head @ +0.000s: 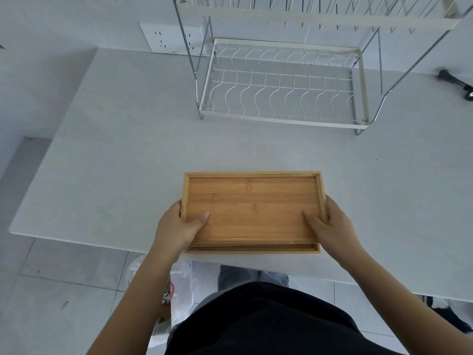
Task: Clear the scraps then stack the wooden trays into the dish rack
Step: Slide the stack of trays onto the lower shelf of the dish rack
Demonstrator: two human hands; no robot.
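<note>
A bamboo-coloured wooden tray (252, 201) lies on top of a second wooden tray (253, 249), whose near edge shows just below it, close to the table's front edge. The top tray's inside is bare. My left hand (179, 226) grips the top tray's left side, thumb inside on the floor of the tray. My right hand (332, 228) grips its right side the same way. The white wire dish rack (281, 119) stands farther back on the table; its lower tier holds nothing and its upper tier is cut off by the frame's top.
The white table (115, 149) stretches left of the trays. A black tool (455, 83) lies at the far right edge. A wall socket (166, 38) sits behind the rack. A clear plastic bag (179, 290) hangs or stands below the table's front edge, beside my legs.
</note>
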